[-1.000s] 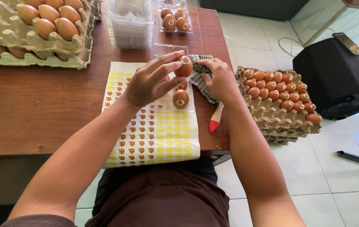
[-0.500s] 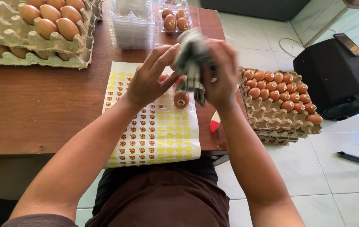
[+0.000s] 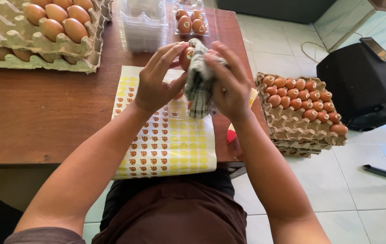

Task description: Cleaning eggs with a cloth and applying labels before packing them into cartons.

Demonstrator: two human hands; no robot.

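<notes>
Head view: above the table's (image 3: 44, 117) front edge, the left hand (image 3: 156, 86) pinches a stickered egg (image 3: 185, 58) while the right hand (image 3: 229, 86) clutches a checked cloth (image 3: 199, 81) against it. The sticker sheet (image 3: 166, 135) is partly used; trays of unstickered eggs (image 3: 57, 25) remain at the table's back corner.

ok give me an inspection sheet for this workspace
surface: brown wooden table, yellow sticker sheet lying on it.
job's things: brown stickered egg held up with a checked grey cloth.
clutter: grey cardboard egg trays far left, clear plastic egg cartons, stacked egg trays off the right edge, small red item.
grips: left hand pinches the egg; right hand grips the cloth.
cables: thin white cord on the tiles.
surroundings: black speaker box, pale tiled floor.
</notes>
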